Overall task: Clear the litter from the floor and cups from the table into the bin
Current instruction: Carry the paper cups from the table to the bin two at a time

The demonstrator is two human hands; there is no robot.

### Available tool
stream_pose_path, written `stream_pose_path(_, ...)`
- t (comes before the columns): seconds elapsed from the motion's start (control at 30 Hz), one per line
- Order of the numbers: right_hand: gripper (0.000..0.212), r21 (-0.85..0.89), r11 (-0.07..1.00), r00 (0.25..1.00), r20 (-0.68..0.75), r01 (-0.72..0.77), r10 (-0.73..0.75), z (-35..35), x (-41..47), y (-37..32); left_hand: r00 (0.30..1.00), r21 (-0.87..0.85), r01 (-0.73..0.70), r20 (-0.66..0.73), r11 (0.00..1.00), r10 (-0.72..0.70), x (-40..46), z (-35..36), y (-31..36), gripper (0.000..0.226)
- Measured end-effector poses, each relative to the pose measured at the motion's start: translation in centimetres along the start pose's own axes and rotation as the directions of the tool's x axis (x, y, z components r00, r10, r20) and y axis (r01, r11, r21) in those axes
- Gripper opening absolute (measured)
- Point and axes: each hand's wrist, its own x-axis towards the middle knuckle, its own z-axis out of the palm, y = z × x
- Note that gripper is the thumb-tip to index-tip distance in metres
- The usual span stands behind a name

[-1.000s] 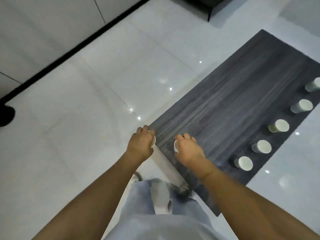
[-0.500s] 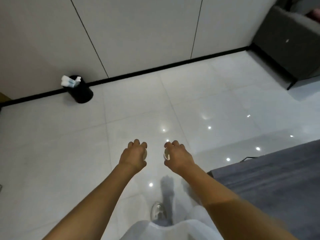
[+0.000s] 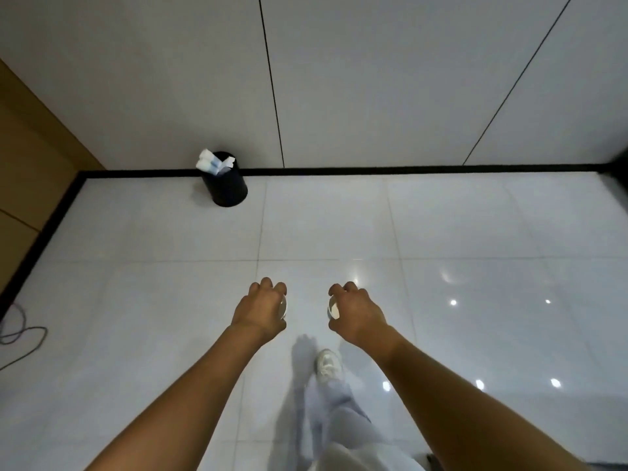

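The white tiled floor [image 3: 475, 232] reaches to a pale panelled wall, and against its black skirting stands the black bin [image 3: 228, 188], well apart from the person and already holding white litter [image 3: 212, 163] that sticks out above its rim. The left hand [image 3: 260, 309] grasps one paper cup [image 3: 282, 307] and the right hand [image 3: 356, 311] grasps a second cup [image 3: 332, 308]. Both are held forward, probably to carry them to the bin in one walk.

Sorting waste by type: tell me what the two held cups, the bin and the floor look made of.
Cups, one in the left hand and one in the right hand: thin white rims, likely paper, though mostly hidden. Bin: matte black, probably plastic. Floor: glossy white tile, with grout lines and mirrored lights.
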Motion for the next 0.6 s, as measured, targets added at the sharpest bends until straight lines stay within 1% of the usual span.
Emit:
stream_pose_path(0.13,0.05,0.011,0.999,0.999,0.009,0.044,-0.045,-3.9,9.0,-1.3,0.997,-0.02,0.071,0.002,0.997,-0.071,7.0,-4.4,-2.1,0.047)
stream_pose_path(0.33,0.048,-0.017,0.994,0.994,0.016,0.109,-0.109,-8.4,19.4,-5.1,0.99,-0.089,0.138,-0.011,0.986,-0.139,14.7,-9.4,-5.9,0.051)
stream_pose_path(0.47,0.05,-0.053,0.988,0.988,0.074,0.143,-0.138,-9.9,26.5,-8.8,0.982,-0.114,0.187,-0.009,0.976,-0.189,19.7,-12.1,-10.2,0.051)
stream_pose_path(0.6,0.052,-0.079,0.984,0.984,0.093,0.157,-0.15,-10.7,33.8,-13.3,0.978,-0.152,0.201,-0.016,0.968,-0.206,25.1,-15.2,-15.3,0.049)
